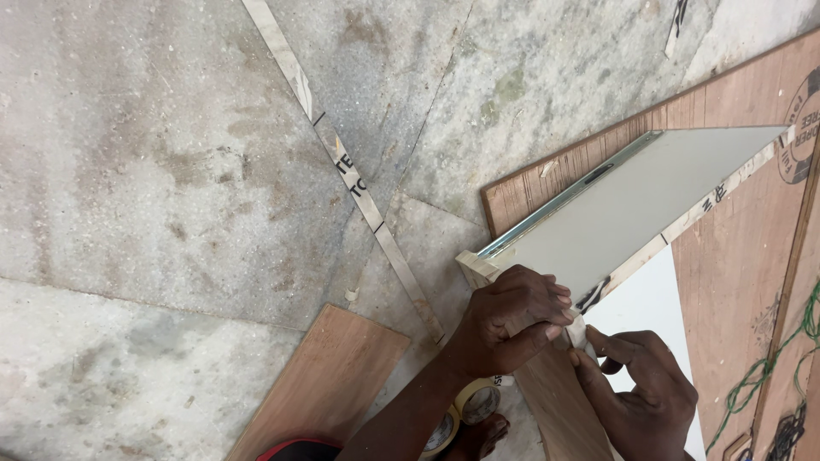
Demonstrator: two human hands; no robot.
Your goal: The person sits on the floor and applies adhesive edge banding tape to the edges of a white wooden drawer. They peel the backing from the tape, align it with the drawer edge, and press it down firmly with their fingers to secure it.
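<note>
Nearest the lens, low in view, a roll of pale masking tape (475,401) hangs around the left forearm like a bracelet, just below the left hand (512,314); further left a small reddish-brown plywood offcut (329,376) lies well apart on the mottled grey stone floor (171,188); that left hand is closed down over the near corner of a flat grey-white laminate panel with a taped edge (641,201), fingers curled and pressing the strip; the right hand (645,394), just beside and lower, pinches the free end of a narrow cream tape strip (579,333) between thumb and fingertips; the panel runs up and rightward from both hands, resting on a large brown plywood sheet (735,256); it looks stiff, light and smooth-faced, best gripped by its edges; the tape is thin, limp and likely to tear.
</note>
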